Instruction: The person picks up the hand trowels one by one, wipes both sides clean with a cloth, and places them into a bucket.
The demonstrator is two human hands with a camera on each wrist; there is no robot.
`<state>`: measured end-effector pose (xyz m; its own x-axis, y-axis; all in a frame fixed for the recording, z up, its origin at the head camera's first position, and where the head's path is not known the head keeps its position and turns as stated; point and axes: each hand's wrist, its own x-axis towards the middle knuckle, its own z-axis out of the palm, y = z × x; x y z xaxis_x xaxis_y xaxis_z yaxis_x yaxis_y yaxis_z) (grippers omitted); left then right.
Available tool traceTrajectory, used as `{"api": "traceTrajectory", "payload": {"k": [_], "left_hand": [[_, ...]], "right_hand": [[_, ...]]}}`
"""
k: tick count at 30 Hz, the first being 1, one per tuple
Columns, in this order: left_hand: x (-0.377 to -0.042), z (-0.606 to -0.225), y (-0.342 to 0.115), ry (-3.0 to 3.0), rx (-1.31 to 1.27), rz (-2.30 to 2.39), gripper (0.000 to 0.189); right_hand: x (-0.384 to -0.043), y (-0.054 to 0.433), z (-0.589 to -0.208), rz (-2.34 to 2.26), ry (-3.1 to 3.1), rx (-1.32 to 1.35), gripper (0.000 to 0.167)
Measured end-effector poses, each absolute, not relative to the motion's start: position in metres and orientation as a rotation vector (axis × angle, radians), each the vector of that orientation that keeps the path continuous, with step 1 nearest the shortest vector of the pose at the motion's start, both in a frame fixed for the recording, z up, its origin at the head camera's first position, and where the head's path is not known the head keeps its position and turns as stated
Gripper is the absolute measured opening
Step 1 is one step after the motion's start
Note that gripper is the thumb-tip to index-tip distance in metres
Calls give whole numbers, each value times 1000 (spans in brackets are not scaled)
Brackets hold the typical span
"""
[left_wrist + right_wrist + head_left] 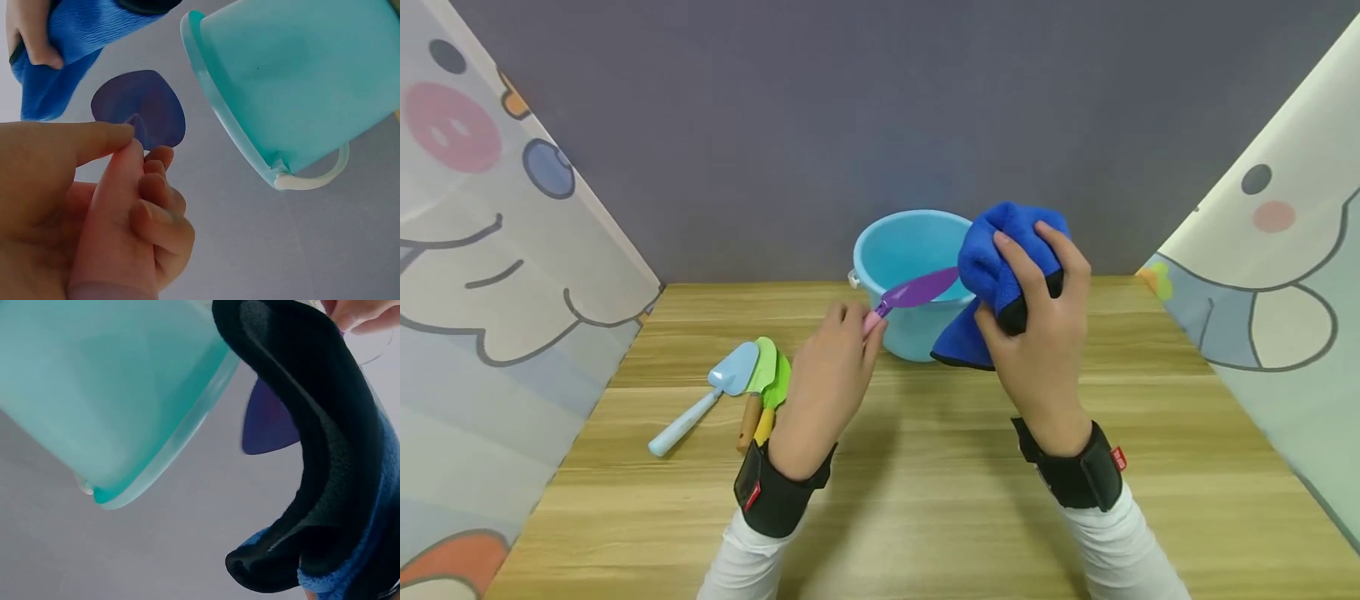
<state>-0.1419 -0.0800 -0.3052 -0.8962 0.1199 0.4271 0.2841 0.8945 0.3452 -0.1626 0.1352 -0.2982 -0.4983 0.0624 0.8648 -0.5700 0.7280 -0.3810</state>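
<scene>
Purple trowel (921, 289) held up off the table (940, 508), on the near side of the bucket (913, 337); blade apart from the bucket's wall. Left hand (829, 379) closed, fingers wrapped round the pink handle (872, 322) just behind the blade. Right hand (1043, 342) half-curled, gripping a bunched blue cloth (1000, 250) at the bucket's right; left wrist view shows a gap between cloth and blade. Light-blue trowel (734, 369) and two green-bladed ones lie left of the bucket, nearer the wearer. Judgement: purple trowel light, stiff, not fragile; smooth blade probably slippery, so best held by the handle. Cloth soft, floppy; wants a full-handed grip.
</scene>
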Motion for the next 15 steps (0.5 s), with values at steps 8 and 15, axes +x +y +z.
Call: {"api": "traceTrajectory", "payload": {"k": [8,15], "left_hand": [[-144,-308,-81,-2573,-358,-509,23],[-146,-310,-80,-2550,-378,-515,23]], "right_hand": [[-150,125,-291,895,-1842,482,48],[-142,120,-290,925,-1768,579,48]]}}
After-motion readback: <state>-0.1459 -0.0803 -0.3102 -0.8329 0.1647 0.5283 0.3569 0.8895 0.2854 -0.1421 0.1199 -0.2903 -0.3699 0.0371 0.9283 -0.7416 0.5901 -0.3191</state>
